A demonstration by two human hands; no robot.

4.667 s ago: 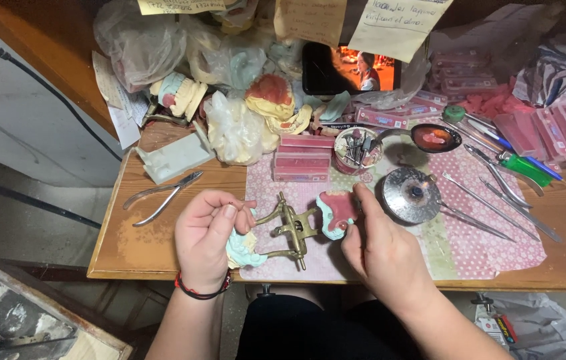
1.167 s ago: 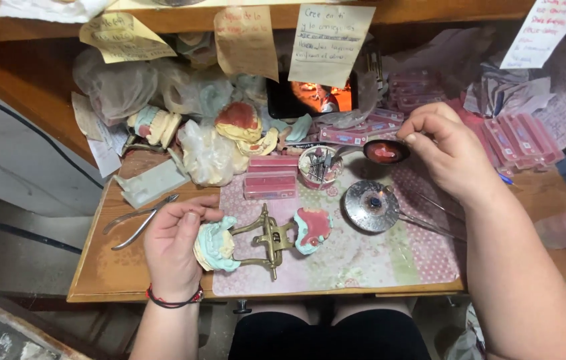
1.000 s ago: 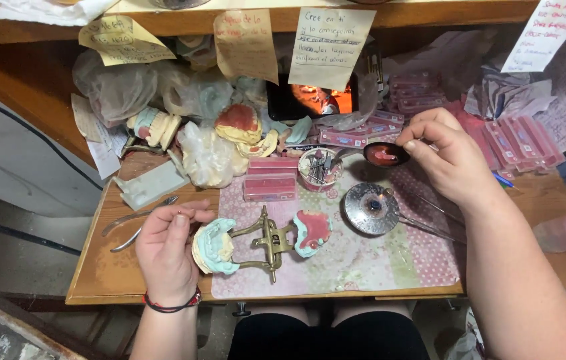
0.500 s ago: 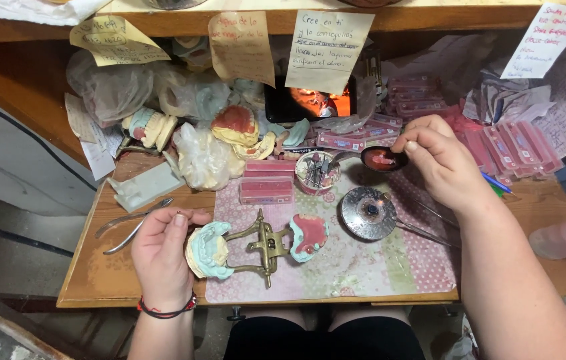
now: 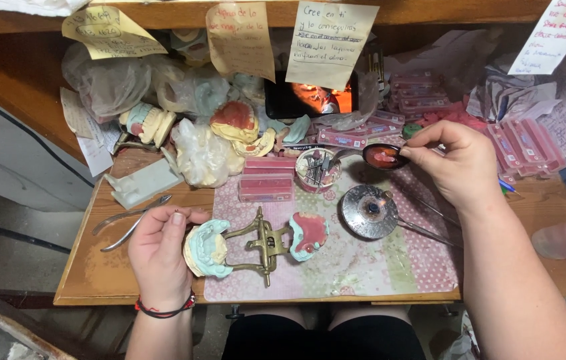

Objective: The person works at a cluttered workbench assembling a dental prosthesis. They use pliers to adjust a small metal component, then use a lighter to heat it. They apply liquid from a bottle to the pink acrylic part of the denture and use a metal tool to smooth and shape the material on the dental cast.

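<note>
- Left hand [image 5: 160, 257]: lying at the near edge of the wooden bench [image 5: 90, 267], fingers curled round the pale plaster cast [image 5: 207, 248] at the left end of the brass articulator [image 5: 264, 245]; gripping it loosely, thumb on top.
- Brass articulator: lying opened flat on the patterned mat [image 5: 363, 267], carrying a second cast with pink wax gums [image 5: 308, 235] at its right end. Judged heavy and stiff in the metal frame; plaster brittle, wax soft and easily marked. Best taken by the frame or a cast base, not by the wax.
- Metal pliers [image 5: 130, 220]: lying just left of the left hand, untouched.
- Round metal burner dish [image 5: 370, 212]: sitting right of the articulator, thin instruments [image 5: 430, 230] lying beside it.
- Right hand [image 5: 460, 163]: reaching further back, fingertips pinched; a thin tool seems to be held, though I cannot tell surely.
- Small dark spoon of red wax [image 5: 384, 156]: resting at those fingertips; likely light and spillable.
- Small tool cup [image 5: 318, 170]: standing left of the spoon.
</note>
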